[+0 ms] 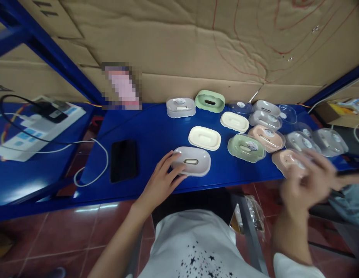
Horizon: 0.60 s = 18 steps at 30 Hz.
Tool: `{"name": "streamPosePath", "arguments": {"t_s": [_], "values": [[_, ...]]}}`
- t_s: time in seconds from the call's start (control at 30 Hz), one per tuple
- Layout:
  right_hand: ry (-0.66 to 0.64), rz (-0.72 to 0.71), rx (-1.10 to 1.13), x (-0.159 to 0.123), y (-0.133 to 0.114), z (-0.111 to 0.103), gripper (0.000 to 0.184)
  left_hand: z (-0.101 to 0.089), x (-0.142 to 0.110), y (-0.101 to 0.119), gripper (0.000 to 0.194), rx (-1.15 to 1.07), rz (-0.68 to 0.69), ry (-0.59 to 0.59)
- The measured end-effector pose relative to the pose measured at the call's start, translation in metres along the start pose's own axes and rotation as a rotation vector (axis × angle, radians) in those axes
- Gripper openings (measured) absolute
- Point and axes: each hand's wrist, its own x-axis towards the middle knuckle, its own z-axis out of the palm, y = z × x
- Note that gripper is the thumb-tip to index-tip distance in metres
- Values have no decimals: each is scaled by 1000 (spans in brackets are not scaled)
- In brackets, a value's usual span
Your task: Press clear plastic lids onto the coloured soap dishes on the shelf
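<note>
My left hand (162, 181) rests on the left end of a grey oval soap dish (193, 161) near the front edge of the blue table (150, 131), fingers curled around its rim. My right hand (308, 183) is smeared by motion in front of a pink soap dish (286, 160); whether it holds anything is unclear. Cream dishes (204, 138), a green dish with a clear lid (246, 147) and a pink lidded dish (266, 138) lie beyond.
More dishes stand at the back: a grey one (181, 107), a green one (210, 100), several clear-lidded grey ones (330, 141) on the right. A black phone (123, 160) with a white cable lies left. A power strip (37, 125) sits on the left shelf. Cardboard lines the back.
</note>
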Motion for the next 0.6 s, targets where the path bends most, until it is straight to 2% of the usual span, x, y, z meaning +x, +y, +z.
{"name": "streamPosePath", "arguments": {"t_s": [0.03, 0.07, 0.1, 0.13, 0.2, 0.27, 0.33, 0.47, 0.6], "values": [[146, 109, -131, -8, 26, -17, 33, 0, 0, 1, 28, 35, 6, -6], [183, 175, -228, -18, 51, -30, 33, 1, 1, 1, 29, 72, 12, -15], [127, 218, -287, -30, 74, -40, 36, 1, 1, 2, 29, 107, 16, -24], [18, 273, -306, -41, 92, -45, 43, 2, 2, 3, 29, 132, 19, -30], [-161, 319, -280, -62, 113, -46, 55, 3, 3, 4, 28, 149, 16, -34], [-249, 314, -228, -74, 116, -37, 57, 4, 3, 4, 29, 141, 9, -36], [-268, 280, -187, -77, 108, -23, 55, 4, 2, 4, 29, 132, -2, -45], [-303, 222, -137, -68, 92, 6, 58, 3, 1, 4, 29, 121, -20, -42], [-398, 264, -99, -54, 89, 28, 62, 3, 0, 4, 31, 112, -24, -38]]}}
